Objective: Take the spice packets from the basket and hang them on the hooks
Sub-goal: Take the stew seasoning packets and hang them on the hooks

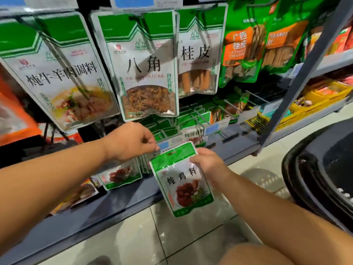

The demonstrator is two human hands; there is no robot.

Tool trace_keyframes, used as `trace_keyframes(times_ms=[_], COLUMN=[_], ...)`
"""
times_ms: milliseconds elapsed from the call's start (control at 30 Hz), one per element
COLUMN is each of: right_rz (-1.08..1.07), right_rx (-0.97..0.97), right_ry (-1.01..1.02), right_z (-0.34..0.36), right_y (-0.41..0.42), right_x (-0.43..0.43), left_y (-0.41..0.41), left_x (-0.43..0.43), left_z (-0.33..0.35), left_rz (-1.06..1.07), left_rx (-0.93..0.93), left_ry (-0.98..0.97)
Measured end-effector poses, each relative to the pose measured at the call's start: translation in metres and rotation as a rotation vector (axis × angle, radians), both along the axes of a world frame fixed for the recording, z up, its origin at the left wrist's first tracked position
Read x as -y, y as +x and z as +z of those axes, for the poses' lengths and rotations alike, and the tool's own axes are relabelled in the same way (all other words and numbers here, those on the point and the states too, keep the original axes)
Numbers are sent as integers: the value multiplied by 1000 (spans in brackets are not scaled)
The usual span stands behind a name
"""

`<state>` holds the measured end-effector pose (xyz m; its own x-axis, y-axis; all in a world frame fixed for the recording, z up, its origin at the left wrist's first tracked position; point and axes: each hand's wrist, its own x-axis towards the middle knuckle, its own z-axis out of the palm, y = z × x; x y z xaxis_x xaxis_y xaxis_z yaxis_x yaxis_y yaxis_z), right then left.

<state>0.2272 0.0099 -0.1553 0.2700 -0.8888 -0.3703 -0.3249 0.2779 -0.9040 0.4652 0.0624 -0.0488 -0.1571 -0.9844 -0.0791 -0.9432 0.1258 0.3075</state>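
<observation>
My right hand [209, 165] grips a green and white spice packet [183, 180] by its upper right edge, just in front of the lower row of hooks. My left hand [131, 142] has curled fingers pinching at the hook's end with its small blue price tag [163, 145], right beside the packet's top left corner. Several similar small packets [122, 174] hang behind on the lower hooks. Whether the held packet's hole is on the hook, I cannot tell. The basket [322, 176] is the black one at the right, on the floor.
Large spice bags [147, 69] hang on the upper hooks above my hands. More wire hooks [200, 115] with green packets run to the right. A grey shelf upright [309, 64] slants at the right, with yellow crates [317, 100] behind. Tiled floor [145, 236] lies below the shelf edge.
</observation>
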Motion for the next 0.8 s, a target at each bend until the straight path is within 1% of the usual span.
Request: trace_keyframes(times_ms=[167,233,267,300,367,433,700,800], right_rz=[2,19,39,43,1,1,-18,-27], right_rx=[154,278,314,318,317,293,261,278], right_ry=[16,23,25,29,18,19,10,2], right_z=[-25,-64,-70,-66,-29,-13,-20,-24], right_y=[15,14,13,13,18,20,29,27], right_x=[10,28,30,28,10,2,2,5], left_y=[8,8,9,9,9,9,10,10], left_x=[-2,-1,-1,-1,-1,-1,-2,-2], left_z=[0,-1,-1,-2,-2,-2,-3,-3], left_rz=[-20,-20,-21,-21,-12,3,4,7], left_rx=[-127,-153,-161,-166,-177,-186,-202,-197], left_ry=[-12,-14,-13,-10,-1,6,12,11])
